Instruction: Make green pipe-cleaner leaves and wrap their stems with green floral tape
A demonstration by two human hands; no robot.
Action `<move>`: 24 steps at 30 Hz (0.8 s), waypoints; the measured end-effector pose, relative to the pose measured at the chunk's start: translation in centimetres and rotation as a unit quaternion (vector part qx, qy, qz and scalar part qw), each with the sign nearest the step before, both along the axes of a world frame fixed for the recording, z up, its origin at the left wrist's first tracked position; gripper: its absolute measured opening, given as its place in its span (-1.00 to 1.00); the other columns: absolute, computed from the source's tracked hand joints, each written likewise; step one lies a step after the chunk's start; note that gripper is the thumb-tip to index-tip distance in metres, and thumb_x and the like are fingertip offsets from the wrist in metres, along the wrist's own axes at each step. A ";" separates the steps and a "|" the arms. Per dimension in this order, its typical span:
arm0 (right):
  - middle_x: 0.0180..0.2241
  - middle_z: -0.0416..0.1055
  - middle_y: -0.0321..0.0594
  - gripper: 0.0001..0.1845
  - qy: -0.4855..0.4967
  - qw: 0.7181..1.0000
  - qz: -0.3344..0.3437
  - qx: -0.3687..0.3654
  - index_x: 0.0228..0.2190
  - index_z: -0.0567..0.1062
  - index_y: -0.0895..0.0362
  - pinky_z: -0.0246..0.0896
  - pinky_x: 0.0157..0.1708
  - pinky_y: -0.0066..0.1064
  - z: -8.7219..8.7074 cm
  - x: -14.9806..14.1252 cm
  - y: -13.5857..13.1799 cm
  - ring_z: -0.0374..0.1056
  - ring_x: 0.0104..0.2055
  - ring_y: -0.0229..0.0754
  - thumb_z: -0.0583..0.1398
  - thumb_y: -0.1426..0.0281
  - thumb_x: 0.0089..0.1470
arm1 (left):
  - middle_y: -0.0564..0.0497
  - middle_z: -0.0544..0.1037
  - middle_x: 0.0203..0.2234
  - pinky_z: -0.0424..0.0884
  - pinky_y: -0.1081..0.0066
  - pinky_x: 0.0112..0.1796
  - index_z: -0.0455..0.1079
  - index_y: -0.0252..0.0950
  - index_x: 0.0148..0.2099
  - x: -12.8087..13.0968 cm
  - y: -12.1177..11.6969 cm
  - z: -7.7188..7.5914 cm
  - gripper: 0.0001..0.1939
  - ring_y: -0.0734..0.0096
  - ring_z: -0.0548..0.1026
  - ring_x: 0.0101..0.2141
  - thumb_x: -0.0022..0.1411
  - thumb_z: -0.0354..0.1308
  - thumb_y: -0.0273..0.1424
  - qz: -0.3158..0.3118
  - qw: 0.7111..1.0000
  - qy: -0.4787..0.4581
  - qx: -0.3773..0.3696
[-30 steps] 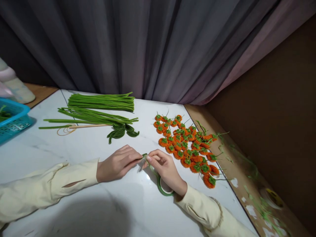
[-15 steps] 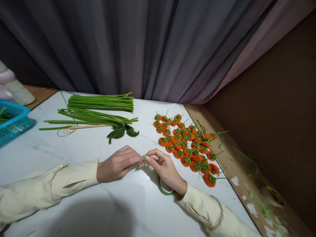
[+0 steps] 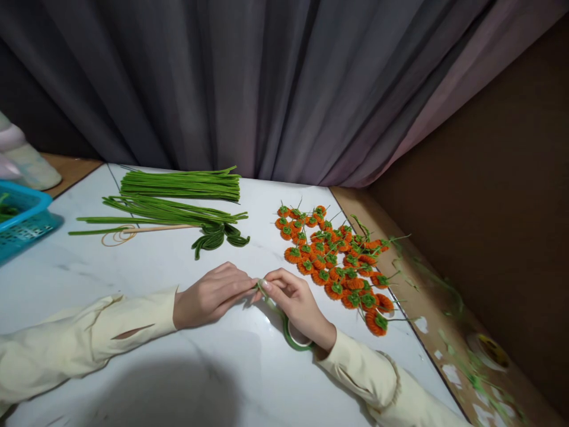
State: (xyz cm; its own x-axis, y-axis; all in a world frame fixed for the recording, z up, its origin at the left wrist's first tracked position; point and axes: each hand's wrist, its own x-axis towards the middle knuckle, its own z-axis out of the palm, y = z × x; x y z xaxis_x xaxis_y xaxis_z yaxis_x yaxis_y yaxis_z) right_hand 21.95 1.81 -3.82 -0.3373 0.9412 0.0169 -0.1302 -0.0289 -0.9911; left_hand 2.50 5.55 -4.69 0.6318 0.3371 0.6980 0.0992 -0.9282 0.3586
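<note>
My left hand (image 3: 216,295) is closed in a pinch over the white table (image 3: 146,350); whatever lies between its fingertips is too small and covered to name. Fingertip to fingertip with it, my right hand (image 3: 296,299) pinches a pale green strip of floral tape. That strip runs down to a green tape roll (image 3: 291,341), partly hidden behind the right hand. Just beyond the left hand lie dark green pipe-cleaner leaves (image 3: 214,236). Many orange pipe-cleaner persimmons (image 3: 334,289) with green tops and thin stems spread out to the right of my right hand.
Bright green pipe cleaners (image 3: 180,185) lie in bundles at the back left, near a thin wooden stick (image 3: 162,228) with a rubber band (image 3: 118,237). A blue basket (image 3: 26,225) stands far left. Tape scraps and another roll (image 3: 489,351) lie right. A grey curtain (image 3: 231,83) hangs behind.
</note>
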 end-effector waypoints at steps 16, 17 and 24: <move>-0.51 0.48 -0.29 -0.82 0.031 1.000 -0.004 0.006 -0.30 0.32 0.13 0.31 -0.24 -0.32 -0.4 -0.1 -0.2 0.45 -0.38 -0.20 0.21 0.32 0.09 | 0.02 0.52 -0.38 0.37 0.57 -0.33 0.37 -0.30 -0.15 0.5 -1.7 1.2 -0.86 0.51 0.46 -0.38 0.30 0.00 -0.49 0.113 0.962 0.017 -0.250; -0.51 0.48 -0.29 -0.82 0.033 0.999 -0.004 0.012 -0.28 0.31 0.12 0.31 -0.23 -0.32 -0.4 -0.1 -0.2 0.45 -0.38 -0.20 0.20 0.33 0.10 | 0.04 0.53 -0.38 0.37 0.59 -0.34 0.37 -0.29 -0.16 0.5 -1.8 1.3 -0.86 0.53 0.47 -0.39 0.30 -0.01 -0.47 0.114 0.954 0.019 -0.275; -0.47 0.49 -0.24 -0.86 -0.031 0.998 0.008 0.045 -0.32 0.32 0.12 0.31 -0.24 -0.33 -0.2 0.0 -0.2 0.45 -0.33 -0.19 0.17 0.33 0.12 | 0.08 0.52 -0.40 0.35 0.64 -0.37 0.35 -0.29 -0.20 0.5 -1.9 1.3 -0.88 0.57 0.45 -0.41 0.29 0.00 -0.44 0.113 0.939 0.024 -0.324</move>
